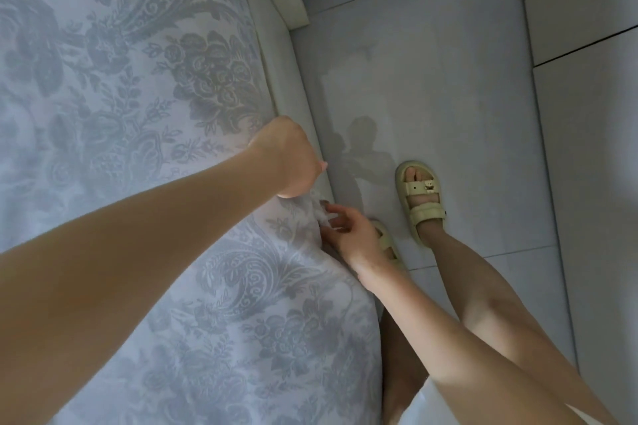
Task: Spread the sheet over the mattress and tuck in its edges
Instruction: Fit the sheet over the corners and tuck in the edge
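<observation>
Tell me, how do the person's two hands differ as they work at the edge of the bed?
The left hand is curled into a fist, fingers hidden; the right hand has its fingers loosely spread and in plain sight. The left hand sits on top at the bed's edge; the right hand is lower, down the side, near a sandal. Both meet the same bunched fold of the sheet.

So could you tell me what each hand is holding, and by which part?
The left hand grips the sheet by its bunched side edge. The right hand touches the same bunch; whether it grips cannot be told.
</observation>
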Action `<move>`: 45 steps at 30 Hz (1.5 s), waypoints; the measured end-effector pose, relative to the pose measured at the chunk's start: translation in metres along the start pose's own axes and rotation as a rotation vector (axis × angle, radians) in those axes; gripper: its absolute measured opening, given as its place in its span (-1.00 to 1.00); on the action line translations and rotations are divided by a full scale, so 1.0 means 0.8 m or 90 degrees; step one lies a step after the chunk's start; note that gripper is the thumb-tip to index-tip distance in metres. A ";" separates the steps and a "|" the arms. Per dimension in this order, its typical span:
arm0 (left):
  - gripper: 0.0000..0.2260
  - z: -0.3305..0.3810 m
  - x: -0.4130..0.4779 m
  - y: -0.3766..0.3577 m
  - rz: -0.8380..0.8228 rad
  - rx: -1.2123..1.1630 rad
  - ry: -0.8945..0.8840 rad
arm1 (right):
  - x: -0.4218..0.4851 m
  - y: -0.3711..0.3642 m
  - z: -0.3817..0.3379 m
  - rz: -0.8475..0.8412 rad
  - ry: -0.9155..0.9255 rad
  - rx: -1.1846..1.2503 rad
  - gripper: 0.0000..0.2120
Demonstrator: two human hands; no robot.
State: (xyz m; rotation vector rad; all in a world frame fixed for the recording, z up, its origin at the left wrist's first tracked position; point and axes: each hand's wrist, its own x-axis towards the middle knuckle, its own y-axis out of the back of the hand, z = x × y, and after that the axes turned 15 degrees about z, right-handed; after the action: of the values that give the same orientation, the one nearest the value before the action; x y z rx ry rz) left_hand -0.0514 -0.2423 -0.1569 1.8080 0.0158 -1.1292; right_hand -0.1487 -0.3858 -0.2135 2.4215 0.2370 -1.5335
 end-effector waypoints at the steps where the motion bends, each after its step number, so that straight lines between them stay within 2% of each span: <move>1: -0.54 0.005 -0.001 -0.001 -0.005 -0.010 0.011 | -0.001 -0.001 0.002 0.044 0.026 -0.026 -0.78; 3: -0.57 0.011 -0.005 0.000 0.003 -0.022 0.018 | -0.008 0.003 0.004 0.111 0.075 0.006 -0.76; 5: -0.60 0.010 -0.011 0.006 0.013 -0.022 0.030 | -0.023 0.007 0.004 0.107 0.092 0.108 -0.70; 8: -0.48 0.005 -0.023 0.014 0.002 -0.028 0.064 | -0.050 -0.001 0.004 -0.077 -0.034 0.264 -0.83; 10: -0.47 0.004 -0.029 0.021 0.009 -0.054 0.073 | -0.050 -0.009 0.002 -0.191 -0.187 0.288 -0.59; 11: -0.49 0.003 -0.031 0.023 0.008 -0.070 0.077 | -0.046 -0.015 -0.002 -0.254 -0.224 0.280 -0.47; 13: -0.53 0.000 -0.029 0.029 -0.010 -0.103 0.090 | -0.032 -0.030 -0.012 -0.317 -0.226 0.243 -0.41; 16: -0.40 -0.007 -0.023 0.022 0.008 -0.162 0.093 | -0.020 -0.038 -0.008 -0.291 -0.270 0.210 -0.38; 18: -0.26 -0.009 -0.022 0.008 0.092 -0.206 0.086 | -0.025 -0.019 0.009 -0.277 -0.321 0.262 -0.21; 20: -0.24 0.000 -0.025 0.002 0.120 -0.216 0.047 | -0.034 0.009 0.032 -0.210 -0.348 0.343 -0.12; 21: -0.26 0.007 -0.029 0.000 0.100 -0.200 0.016 | -0.038 0.021 0.046 -0.144 -0.327 0.388 -0.18; 23: -0.31 0.028 -0.037 -0.004 0.039 -0.144 -0.040 | -0.045 0.035 0.068 -0.015 -0.211 0.392 -0.38; 25: -0.34 0.042 -0.038 -0.007 0.020 -0.099 -0.056 | -0.046 0.033 0.073 0.038 -0.122 0.352 -0.56; 28: -0.41 0.051 -0.029 -0.005 -0.003 -0.046 -0.045 | -0.049 0.016 0.060 -0.059 -0.106 0.340 -0.58; 31: -0.58 0.061 -0.021 0.003 -0.056 -0.013 -0.050 | -0.061 0.009 0.054 -0.108 -0.029 0.298 -0.49; 33: -0.61 0.064 -0.022 0.006 -0.082 0.012 -0.053 | -0.067 0.007 0.056 -0.137 -0.011 0.324 -0.39; 35: -0.59 0.060 -0.022 0.007 -0.100 0.031 -0.047 | -0.064 -0.003 0.050 -0.213 -0.074 0.312 -0.26; 38: -0.58 0.057 -0.015 0.010 -0.130 0.011 -0.027 | -0.043 -0.019 0.034 -0.323 -0.234 0.265 -0.13; 40: -0.56 0.056 -0.011 0.008 -0.143 -0.018 -0.019 | -0.029 -0.019 0.036 -0.341 -0.312 0.260 -0.01; 42: -0.51 0.053 -0.011 0.004 -0.084 -0.048 -0.005 | -0.025 -0.006 0.046 -0.326 -0.329 0.270 0.04; 45: -0.44 0.058 -0.027 0.004 0.114 -0.138 0.010 | -0.034 0.021 0.072 -0.276 -0.308 0.314 -0.01</move>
State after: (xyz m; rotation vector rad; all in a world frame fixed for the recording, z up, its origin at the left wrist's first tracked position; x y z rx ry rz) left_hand -0.0940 -0.2677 -0.1445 1.5926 -0.0136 -0.9481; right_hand -0.2053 -0.4198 -0.2102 2.3207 0.3281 -2.5781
